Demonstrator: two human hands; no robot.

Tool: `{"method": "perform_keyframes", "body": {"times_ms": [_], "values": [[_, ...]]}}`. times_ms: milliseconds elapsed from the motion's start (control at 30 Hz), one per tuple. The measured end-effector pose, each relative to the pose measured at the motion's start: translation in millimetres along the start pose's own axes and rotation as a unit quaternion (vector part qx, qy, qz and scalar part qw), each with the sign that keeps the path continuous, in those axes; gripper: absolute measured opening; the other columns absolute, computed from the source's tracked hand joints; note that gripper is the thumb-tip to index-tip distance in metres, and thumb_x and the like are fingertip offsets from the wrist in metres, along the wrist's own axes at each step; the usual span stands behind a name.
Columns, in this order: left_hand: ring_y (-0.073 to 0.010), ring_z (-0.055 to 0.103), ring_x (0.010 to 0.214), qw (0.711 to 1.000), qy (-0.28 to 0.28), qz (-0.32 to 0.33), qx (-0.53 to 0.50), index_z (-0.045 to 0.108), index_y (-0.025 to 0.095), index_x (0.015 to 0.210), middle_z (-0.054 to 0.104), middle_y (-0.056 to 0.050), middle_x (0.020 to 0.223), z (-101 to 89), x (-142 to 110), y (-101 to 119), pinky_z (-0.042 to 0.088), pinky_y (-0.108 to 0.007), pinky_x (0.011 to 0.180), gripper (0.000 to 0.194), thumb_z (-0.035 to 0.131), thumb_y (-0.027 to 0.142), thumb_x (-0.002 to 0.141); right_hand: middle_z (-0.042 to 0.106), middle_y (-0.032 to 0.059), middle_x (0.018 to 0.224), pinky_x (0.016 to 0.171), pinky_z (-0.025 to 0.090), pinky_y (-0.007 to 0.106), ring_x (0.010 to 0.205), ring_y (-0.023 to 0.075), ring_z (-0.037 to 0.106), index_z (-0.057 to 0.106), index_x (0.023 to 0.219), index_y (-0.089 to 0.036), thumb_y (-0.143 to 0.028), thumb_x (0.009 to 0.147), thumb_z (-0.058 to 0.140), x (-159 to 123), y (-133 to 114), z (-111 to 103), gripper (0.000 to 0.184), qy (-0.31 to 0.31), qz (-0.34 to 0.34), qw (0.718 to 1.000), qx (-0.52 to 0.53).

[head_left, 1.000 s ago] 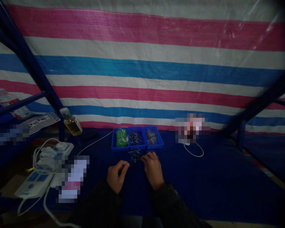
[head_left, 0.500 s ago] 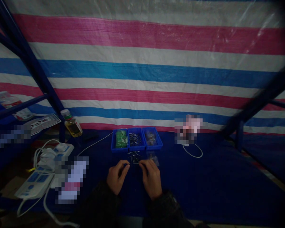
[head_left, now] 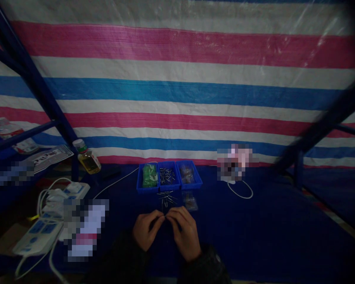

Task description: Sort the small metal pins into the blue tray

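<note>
My left hand [head_left: 148,229] and my right hand [head_left: 184,232] meet fingertip to fingertip above the blue tabletop, both closed in a pinch. A thin metal pin seems to be in the right fingertips, mostly hidden; what the left pinches is too small to make out. Just beyond them lies a loose pile of metal pins [head_left: 166,197], with a small clear plastic bag [head_left: 189,201] to its right. Behind stand three joined blue bins [head_left: 169,187]: a green packet [head_left: 149,176] at left, more metal pins [head_left: 167,176] in the middle, clear bags [head_left: 187,174] at right.
On the left are power strips [head_left: 38,236] with plugs and white cables, a blurred-out flat item [head_left: 90,225] and a bottle of yellow liquid [head_left: 89,159]. A blurred-out object [head_left: 236,161] with a white cord stands back right. Blue frame posts [head_left: 47,98] flank a striped sheet.
My right hand took a metal pin from the pile and came back toward me, meeting my left fingertips. The clear bag in front of the bins came into view from behind the right hand.
</note>
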State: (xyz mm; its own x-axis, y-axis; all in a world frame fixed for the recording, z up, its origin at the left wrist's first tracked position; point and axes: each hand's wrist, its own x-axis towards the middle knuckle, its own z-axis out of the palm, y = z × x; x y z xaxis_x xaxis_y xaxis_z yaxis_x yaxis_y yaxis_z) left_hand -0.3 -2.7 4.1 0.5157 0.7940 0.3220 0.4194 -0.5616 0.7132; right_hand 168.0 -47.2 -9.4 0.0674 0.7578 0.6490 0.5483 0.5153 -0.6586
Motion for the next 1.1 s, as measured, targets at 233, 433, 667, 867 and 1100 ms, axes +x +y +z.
{"method": "perform_keyframes", "body": {"times_ms": [233, 433, 667, 867, 1100], "values": [[-0.0146, 0.067, 0.063, 1.000, -0.015, -0.009, -0.014, 0.068, 0.020, 0.089, 0.070, -0.001, 0.071, -1.6, 0.8, 0.0, 0.046, -0.021, 0.059, 0.025, 0.048, 0.028, 0.101, 0.071, 0.0058, 0.094, 0.075, 0.055, 0.033, 0.087, 0.0203, 0.066, 0.071, 0.106, -0.024, -0.010, 0.100, 0.050, 0.8, -3.0, 0.4, 0.027, -0.016, 0.004, 1.000, 0.017], [-0.0137, 0.063, 0.059, 1.000, -0.018, -0.020, -0.013, 0.068, 0.020, 0.089, 0.067, 0.000, 0.069, 0.5, -0.8, -1.3, 0.044, -0.021, 0.059, 0.025, 0.049, 0.029, 0.101, 0.069, 0.0044, 0.089, 0.076, 0.052, 0.032, 0.084, 0.0204, 0.065, 0.069, 0.100, -0.024, -0.014, 0.102, 0.048, -2.7, 0.0, 5.4, 0.023, -0.032, 0.037, 0.999, 0.006], [-0.0125, 0.059, 0.054, 1.000, -0.023, -0.012, 0.006, 0.069, 0.020, 0.085, 0.063, 0.001, 0.063, 0.6, 0.2, 1.4, 0.039, -0.022, 0.054, 0.025, 0.050, 0.028, 0.100, 0.065, 0.0030, 0.082, 0.073, 0.048, 0.031, 0.079, 0.0197, 0.062, 0.062, 0.086, -0.023, -0.017, 0.104, 0.046, -4.9, 2.7, 8.9, 0.025, -0.050, 0.087, 0.994, -0.037], [-0.0120, 0.059, 0.055, 0.999, 0.000, -0.038, -0.008, 0.069, 0.019, 0.088, 0.065, 0.001, 0.066, 0.4, 1.4, 0.4, 0.039, -0.021, 0.054, 0.025, 0.050, 0.029, 0.101, 0.068, 0.0039, 0.096, 0.080, 0.050, 0.029, 0.089, 0.0189, 0.066, 0.063, 0.109, -0.024, -0.013, 0.103, 0.046, -3.1, -0.2, 5.2, 0.020, -0.060, 0.074, 0.995, 0.028], [-0.0110, 0.052, 0.051, 0.999, -0.009, -0.046, 0.007, 0.070, 0.018, 0.088, 0.055, 0.004, 0.058, 0.1, 0.9, 1.4, 0.035, -0.022, 0.052, 0.024, 0.052, 0.029, 0.100, 0.066, 0.0027, 0.090, 0.077, 0.050, 0.028, 0.084, 0.0185, 0.065, 0.063, 0.096, -0.024, -0.012, 0.102, 0.047, -4.9, -0.2, 6.6, 0.020, -0.052, 0.083, 0.995, 0.023]]}}
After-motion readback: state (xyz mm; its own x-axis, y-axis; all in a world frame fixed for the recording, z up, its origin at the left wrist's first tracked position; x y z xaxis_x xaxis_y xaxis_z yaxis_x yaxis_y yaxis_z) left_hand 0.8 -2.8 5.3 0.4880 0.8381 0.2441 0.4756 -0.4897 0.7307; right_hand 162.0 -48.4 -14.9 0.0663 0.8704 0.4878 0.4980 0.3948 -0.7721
